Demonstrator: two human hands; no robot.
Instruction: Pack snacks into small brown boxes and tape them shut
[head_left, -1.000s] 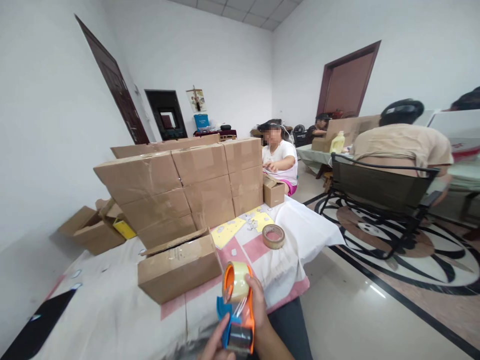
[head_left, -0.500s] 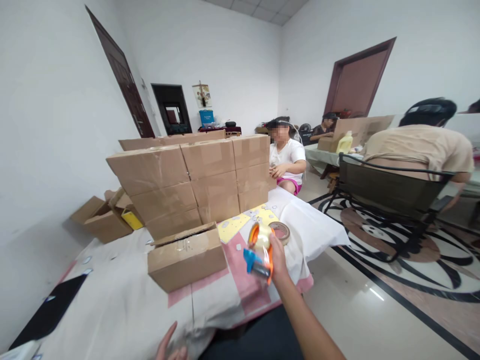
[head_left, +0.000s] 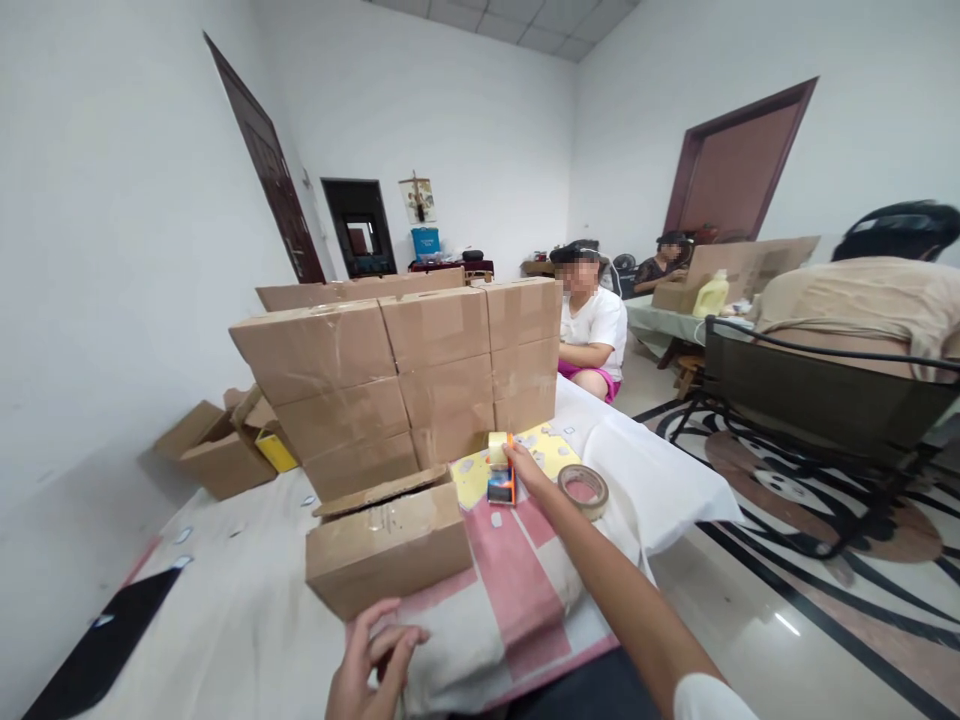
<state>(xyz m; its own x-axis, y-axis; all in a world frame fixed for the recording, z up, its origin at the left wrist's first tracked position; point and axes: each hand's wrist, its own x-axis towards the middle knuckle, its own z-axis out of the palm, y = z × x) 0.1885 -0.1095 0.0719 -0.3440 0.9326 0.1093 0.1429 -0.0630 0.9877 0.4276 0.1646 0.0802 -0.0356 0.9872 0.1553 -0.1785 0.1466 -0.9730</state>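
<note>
My right hand [head_left: 523, 468] is closed on the orange and blue tape dispenser [head_left: 501, 488], which is at the cloth beside the stacked boxes. A wide roll of tape [head_left: 583, 490] lies to the right of my right forearm. Near the front edge, my left hand [head_left: 379, 655] is raised with fingers curled and apart, holding nothing. Just beyond it stands a single long cardboard box [head_left: 390, 555], its top flap slightly lifted. Behind this box rises a stack of taped cardboard boxes [head_left: 442, 370].
Opened cartons [head_left: 217, 450] sit at the left past the table. A black sheet [head_left: 105, 640] lies at the left edge. One person in white [head_left: 596, 325] is behind the stack at right; another sits in a dark chair [head_left: 825, 400].
My right hand has moved forward and left with the dispenser, down near the stack. My left hand has come up further into view beside the single box. The view has shifted slightly.
</note>
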